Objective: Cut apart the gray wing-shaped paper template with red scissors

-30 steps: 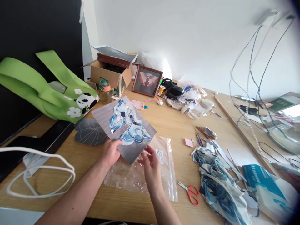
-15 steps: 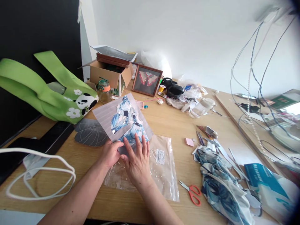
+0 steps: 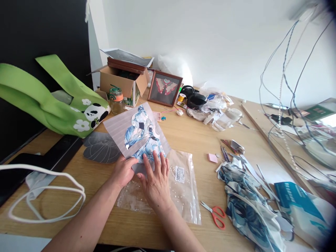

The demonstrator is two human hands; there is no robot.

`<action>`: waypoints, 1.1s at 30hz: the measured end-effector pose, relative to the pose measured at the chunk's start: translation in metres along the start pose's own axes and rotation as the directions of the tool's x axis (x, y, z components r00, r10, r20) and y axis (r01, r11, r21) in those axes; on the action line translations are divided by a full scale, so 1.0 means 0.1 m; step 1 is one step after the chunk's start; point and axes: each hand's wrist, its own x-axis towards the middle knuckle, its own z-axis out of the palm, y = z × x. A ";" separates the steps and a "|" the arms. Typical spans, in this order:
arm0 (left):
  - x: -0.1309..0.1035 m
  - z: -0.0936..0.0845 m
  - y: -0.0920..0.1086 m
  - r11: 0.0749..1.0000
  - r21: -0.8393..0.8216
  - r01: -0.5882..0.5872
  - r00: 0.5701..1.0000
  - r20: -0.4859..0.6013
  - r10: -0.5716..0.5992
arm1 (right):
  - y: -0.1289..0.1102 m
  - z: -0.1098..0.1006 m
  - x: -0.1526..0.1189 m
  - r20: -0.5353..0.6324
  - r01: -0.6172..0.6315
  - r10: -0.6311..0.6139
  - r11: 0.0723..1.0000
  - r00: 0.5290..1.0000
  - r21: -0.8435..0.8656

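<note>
Grey backing sheet (image 3: 123, 131) carries a blue-and-white collage (image 3: 144, 138), most of its patches already laid in place (bare grey remains around the figure). Sheet sits tilted over a clear plastic bag (image 3: 183, 190) on the wooden table (image 3: 194, 140). Left hand (image 3: 123, 171) pinches the sheet's lower edge; right hand (image 3: 155, 180) lies flat, fingers spread, pressing the lower patches. Orange scissors (image 3: 214, 215) and blue fabric scraps (image 3: 244, 206) lie apart to the right, so cutting looks paused.

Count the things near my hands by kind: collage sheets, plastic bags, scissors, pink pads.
Collage sheet: 1
Clear plastic bag: 1
Red-handled scissors: 1
Pink pad: 1
Total: 4
</note>
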 end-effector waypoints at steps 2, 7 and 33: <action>0.00 0.00 0.02 1.000 -0.016 0.021 1.000 0.013 -0.021 | 0.02 0.01 -0.02 -0.008 -0.008 0.008 1.000 1.000 -0.013; -0.01 0.02 0.05 0.995 -0.071 0.068 0.997 0.037 -0.066 | 0.08 -0.01 -0.03 -0.038 -0.035 0.036 0.999 0.999 0.011; 0.00 0.02 0.07 0.996 -0.026 0.080 0.995 0.063 -0.078 | 0.24 0.03 0.19 -0.003 -0.023 0.024 0.989 1.000 0.149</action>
